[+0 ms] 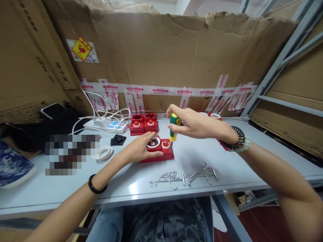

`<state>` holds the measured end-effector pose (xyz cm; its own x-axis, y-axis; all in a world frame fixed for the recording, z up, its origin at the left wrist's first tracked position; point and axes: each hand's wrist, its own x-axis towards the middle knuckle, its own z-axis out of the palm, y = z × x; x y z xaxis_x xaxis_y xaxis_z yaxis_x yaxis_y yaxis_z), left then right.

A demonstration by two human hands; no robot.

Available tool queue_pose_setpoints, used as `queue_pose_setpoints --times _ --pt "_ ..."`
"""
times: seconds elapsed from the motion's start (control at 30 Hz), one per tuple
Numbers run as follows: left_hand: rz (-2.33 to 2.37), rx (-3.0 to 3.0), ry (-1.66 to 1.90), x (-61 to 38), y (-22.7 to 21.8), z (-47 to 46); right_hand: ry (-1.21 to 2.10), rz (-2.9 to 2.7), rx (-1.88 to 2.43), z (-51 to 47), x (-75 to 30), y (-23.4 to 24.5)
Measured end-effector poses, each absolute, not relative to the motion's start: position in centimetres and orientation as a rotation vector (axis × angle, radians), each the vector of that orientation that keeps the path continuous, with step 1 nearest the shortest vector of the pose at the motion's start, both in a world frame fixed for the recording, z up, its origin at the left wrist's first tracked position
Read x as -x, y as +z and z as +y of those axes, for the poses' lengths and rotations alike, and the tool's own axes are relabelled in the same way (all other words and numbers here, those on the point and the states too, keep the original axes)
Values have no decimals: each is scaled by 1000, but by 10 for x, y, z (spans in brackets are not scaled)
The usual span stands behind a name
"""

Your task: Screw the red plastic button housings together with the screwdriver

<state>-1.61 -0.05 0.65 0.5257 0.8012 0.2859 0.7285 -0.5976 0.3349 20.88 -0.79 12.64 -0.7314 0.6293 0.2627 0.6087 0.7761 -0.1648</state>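
The right hand is closed around a green-and-yellow-handled screwdriver, tip seemingly at the near right corner of the red plastic switch box mid-table. The left hand presses the box flat, fingers spread. A tilted driver could slip out.

A: Item one: flat plastic housing, red, with white ring on top. Plastic-handled screwdriver, green and yellow.

B: Noted. Steel screws, silver, on pale grey-blue metal desk. Corrugated cardboard backdrop, brown, with red-printed white tape strips.
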Motion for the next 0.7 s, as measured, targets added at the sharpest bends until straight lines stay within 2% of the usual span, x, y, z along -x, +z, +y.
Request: queue_pose_setpoints --times 0.1,0.17,0.37,0.43,0.6,0.7 --pt "1315 -2593 614 16 7 -1 -293 -2632 1155 -8 -201 133" --pt "1317 -2587 607 17 8 -1 -393 -2619 1200 -8 -194 137" --pt "1299 -2575 610 17 8 0 -11 -2914 1001 -10 -198 155" --pt "1304 -2571 605 17 8 0 -46 -2953 971 -12 -201 154" --pt "1300 -2550 623 18 8 0 -369 -2735 1168 -9 -196 140" --pt "1283 -2541 628 18 7 0 -238 -2777 1078 -8 -194 141"
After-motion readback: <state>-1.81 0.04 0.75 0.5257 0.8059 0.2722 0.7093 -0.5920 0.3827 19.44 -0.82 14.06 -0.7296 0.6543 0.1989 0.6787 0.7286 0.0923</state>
